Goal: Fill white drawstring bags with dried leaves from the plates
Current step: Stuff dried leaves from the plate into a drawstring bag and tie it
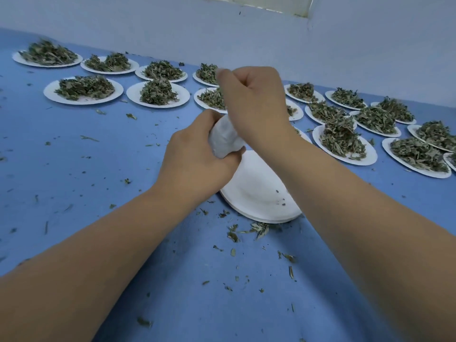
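A small white drawstring bag (pixel 224 140), bulging and rounded, sits in the grip of my left hand (pixel 195 159) just above a white plate (pixel 259 193) that holds only a few crumbs. My right hand (pixel 251 95) is raised above the bag with fingers curled into a fist; its pinch seems to hold the bag's top or string, though the string itself is too thin to make out. Many white plates heaped with dried green leaves, such as the nearest one (pixel 344 144), lie beyond the hands.
Plates of leaves run in two rows from the far left (pixel 84 90) to the right edge (pixel 419 156) of the blue table (pixel 74 169). Loose leaf bits litter the cloth, thickest below the near plate (pixel 246 230). A pale wall closes the back.
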`<state>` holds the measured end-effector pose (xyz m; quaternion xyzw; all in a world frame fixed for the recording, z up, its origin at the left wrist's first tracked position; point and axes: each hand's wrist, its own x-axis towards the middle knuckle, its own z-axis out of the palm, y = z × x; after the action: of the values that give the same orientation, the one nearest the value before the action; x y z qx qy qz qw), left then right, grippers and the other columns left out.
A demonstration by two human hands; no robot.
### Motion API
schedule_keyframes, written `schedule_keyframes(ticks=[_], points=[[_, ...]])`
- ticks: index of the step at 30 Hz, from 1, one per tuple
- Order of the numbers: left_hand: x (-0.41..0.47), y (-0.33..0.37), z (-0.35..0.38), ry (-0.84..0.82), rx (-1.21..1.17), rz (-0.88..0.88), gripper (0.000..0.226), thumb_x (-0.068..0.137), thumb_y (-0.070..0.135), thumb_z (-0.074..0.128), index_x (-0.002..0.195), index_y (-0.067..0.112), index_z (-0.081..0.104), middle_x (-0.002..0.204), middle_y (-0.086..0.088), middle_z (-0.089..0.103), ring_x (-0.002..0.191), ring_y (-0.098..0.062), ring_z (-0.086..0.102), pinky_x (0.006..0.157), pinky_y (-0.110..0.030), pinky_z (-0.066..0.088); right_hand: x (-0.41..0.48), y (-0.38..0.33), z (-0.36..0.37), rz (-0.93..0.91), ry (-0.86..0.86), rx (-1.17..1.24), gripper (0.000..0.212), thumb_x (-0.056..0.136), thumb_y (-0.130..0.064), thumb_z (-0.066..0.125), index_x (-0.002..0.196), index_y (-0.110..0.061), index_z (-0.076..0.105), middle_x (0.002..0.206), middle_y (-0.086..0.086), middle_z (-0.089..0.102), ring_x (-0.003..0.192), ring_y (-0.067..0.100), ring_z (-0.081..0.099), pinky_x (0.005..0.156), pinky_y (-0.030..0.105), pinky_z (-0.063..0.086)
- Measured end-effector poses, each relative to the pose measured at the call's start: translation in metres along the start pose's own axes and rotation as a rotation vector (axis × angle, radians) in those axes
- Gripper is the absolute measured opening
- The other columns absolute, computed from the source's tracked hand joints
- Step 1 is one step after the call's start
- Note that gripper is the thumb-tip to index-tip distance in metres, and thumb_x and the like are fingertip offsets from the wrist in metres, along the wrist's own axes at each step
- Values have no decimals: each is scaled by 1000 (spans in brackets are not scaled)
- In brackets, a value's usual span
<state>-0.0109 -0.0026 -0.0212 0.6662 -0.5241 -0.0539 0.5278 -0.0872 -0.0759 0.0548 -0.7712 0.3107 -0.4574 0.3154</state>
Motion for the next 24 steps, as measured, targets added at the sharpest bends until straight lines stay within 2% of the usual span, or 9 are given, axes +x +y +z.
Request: schedule_keyframes(ticks=[3,6,10,13,15,16,17,20,24], points=[[3,0,-4,21,-59,-6,24,73,38,68,86,42,49,84,30,62,73,7,60,56,-7,42,3,-4,8,-13,-63,-108,58,97,-24,58,54,-24,19,45,-7,17,48,11,21,50,27,20],[5,0,-7,50,-129,-30,23,73,38,68,90,33,54,79,24,63,66,2,60,50,-10,41,4,-6,8,-44,-54,-139,54,99,-28,56,55,-22,25,47,-6,23,50,9,25,53,30,24],[9,-1,-10,97,-184,-48,26,78,32,74,80,32,48,65,23,57,54,0,52,45,-10,35,-1,0,1,-115,-84,-125,47,101,-34,50,72,2,55,70,17,55,63,20,49,62,36,39],[14,0,-15,148,-212,-106,21,79,35,76,89,31,58,75,20,63,63,0,58,48,-12,41,0,4,-3,-52,-121,-6,34,102,-35,49,93,-8,66,93,8,64,83,17,59,73,27,45],[22,2,-23,228,-266,-165,22,79,38,77,92,32,60,81,19,65,69,2,61,51,-13,45,6,10,-2,124,-233,80,16,100,-29,53,104,-23,67,102,-7,67,96,5,64,83,25,50],[27,2,-30,284,-288,-195,22,78,39,77,92,33,61,81,18,66,71,4,61,52,-12,45,7,13,-1,204,-344,132,20,95,-22,58,111,-30,64,109,-14,68,103,1,65,90,31,53],[33,1,-38,341,-306,-219,22,78,39,78,91,34,61,81,18,65,74,8,60,55,-9,45,6,14,3,237,-460,177,39,87,-15,62,121,-32,59,121,-17,65,111,2,64,93,36,54],[48,-5,-69,422,-333,-250,22,77,38,79,90,33,63,84,19,67,76,13,61,60,-8,46,1,4,28,195,-674,212,78,69,-10,67,140,-32,44,137,-10,58,117,10,66,96,42,57],[52,-25,-117,416,-302,-266,25,74,35,81,93,26,69,85,14,73,77,0,69,71,-28,59,11,-22,88,187,-758,346,77,76,-4,75,142,-28,43,127,2,66,104,20,71,95,51,58]])
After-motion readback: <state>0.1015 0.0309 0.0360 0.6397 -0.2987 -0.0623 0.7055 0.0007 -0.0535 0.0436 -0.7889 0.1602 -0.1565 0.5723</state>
